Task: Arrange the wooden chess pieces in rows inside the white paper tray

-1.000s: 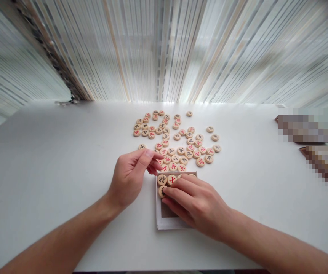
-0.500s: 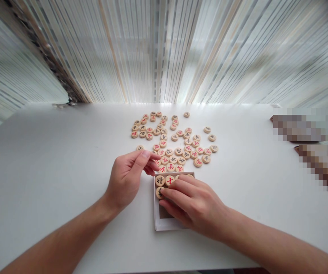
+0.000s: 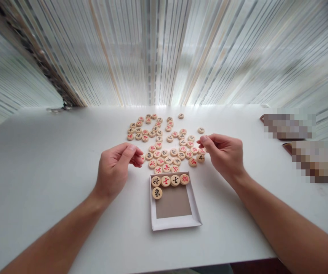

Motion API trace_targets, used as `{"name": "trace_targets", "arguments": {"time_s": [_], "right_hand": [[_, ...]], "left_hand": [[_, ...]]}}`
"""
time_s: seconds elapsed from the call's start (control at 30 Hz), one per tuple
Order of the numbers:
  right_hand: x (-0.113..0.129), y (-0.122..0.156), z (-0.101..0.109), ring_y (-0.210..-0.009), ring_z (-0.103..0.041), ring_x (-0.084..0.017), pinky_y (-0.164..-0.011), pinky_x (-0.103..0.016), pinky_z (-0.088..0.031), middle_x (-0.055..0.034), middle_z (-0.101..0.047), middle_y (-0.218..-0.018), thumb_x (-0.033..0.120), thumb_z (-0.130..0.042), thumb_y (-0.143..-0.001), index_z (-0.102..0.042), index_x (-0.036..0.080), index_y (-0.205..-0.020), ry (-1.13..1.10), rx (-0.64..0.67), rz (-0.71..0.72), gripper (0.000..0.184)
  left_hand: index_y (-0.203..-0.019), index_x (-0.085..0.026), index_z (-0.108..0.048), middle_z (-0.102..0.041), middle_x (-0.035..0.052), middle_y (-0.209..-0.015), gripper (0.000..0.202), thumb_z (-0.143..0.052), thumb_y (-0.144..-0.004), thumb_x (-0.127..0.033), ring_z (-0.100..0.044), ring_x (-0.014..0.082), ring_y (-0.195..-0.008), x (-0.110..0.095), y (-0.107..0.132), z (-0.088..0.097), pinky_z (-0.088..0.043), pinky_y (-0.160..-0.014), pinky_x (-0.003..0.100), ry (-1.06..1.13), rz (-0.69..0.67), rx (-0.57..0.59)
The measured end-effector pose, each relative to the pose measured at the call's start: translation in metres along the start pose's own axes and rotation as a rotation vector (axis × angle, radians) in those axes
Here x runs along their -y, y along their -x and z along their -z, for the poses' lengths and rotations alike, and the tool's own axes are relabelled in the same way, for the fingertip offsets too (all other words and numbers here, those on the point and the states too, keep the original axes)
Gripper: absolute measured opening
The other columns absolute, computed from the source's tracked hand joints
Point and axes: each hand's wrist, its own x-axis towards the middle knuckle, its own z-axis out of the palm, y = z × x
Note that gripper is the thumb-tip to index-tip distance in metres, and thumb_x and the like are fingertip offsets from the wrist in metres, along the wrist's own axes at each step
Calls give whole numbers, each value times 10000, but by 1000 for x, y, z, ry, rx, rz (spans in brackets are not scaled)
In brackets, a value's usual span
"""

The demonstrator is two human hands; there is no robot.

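Note:
A shallow white box tray [image 3: 175, 223] with a brown floor lies in front of me, with several round wooden chess pieces [image 3: 165, 181] lined along its far edge and one [image 3: 157, 193] below them. A heap of similar pieces [image 3: 164, 146], marked in red or black, is spread beyond it on the white table [image 3: 52, 171]. My left hand [image 3: 115, 169] hovers at the heap's near left edge, thumb and fingers pinched together. My right hand [image 3: 226, 154] is at the heap's right edge, fingers curled with thumb and forefinger closed. What either pinch holds is hidden.
Two pixelated brownish objects [image 3: 289, 126] [image 3: 318, 161] lie at the table's right side. A striped curtain [image 3: 164, 53] hangs behind the table's far edge. A small dark item [image 3: 56, 110] sits at the back left corner.
My right hand has lifted out of the tray and moved up and right to the heap's right edge, uncovering a row of pieces in the tray. My left hand drew slightly left.

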Motion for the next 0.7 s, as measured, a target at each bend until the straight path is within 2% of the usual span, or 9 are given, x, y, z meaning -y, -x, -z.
{"name": "trace_targets", "arguments": {"time_s": [0.1,0.23,0.7], "right_hand": [[-8,-1,-3,-567,-576,-168,-496,-273,-405,-33,-669,-599,400,-731,-916,-768,185,-677,-34,6,-65,323],[-11,2,-5,-578,-577,-169,-505,-274,-408,-39,-685,-623,401,-732,-918,-768,181,-694,-40,47,-65,316],[-6,6,-7,-538,-513,-143,-504,-278,-380,-24,-664,-609,372,-723,-920,-762,176,-710,-36,105,-51,290]], "left_hand": [[-667,-192,-693,-678,-4,-635,340,-597,-981,-283,-644,153,-622,0,0,1,-557,-657,279,-73,-33,26],[-614,-197,-679,-692,11,-626,399,-577,-983,-311,-652,167,-659,-4,1,-1,-539,-702,287,-204,-75,59],[-702,-197,-741,-744,24,-709,298,-630,-958,-301,-691,178,-687,-7,2,-5,-584,-683,277,-188,-59,101]]}}
